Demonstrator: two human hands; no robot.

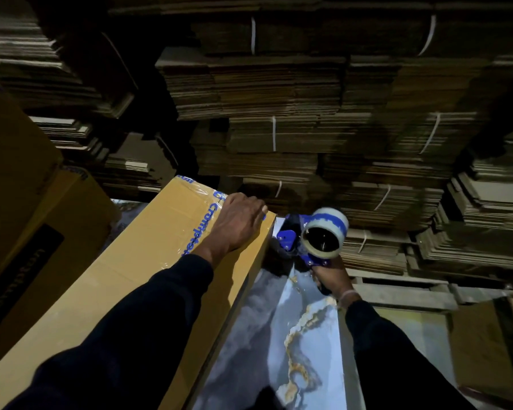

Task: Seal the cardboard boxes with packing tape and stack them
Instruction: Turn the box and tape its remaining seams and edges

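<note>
A long tan cardboard box (137, 261) lies in front of me, running from lower left to its far end at centre. Clear tape with blue print runs along its top near the far right edge. My left hand (237, 223) presses flat on that far end, fingers reaching over the corner. My right hand (335, 279) grips the handle of a blue tape dispenser (305, 241) with a roll of tape (326, 235) on it. The dispenser sits just off the box's far right corner, below the top face.
Tall stacks of flattened, strapped cardboard (293, 128) fill the background. More tan boxes (27, 208) stand at the left, and another box (492, 347) sits at the lower right. A glossy marbled floor (293, 335) shows between the long box and my right arm.
</note>
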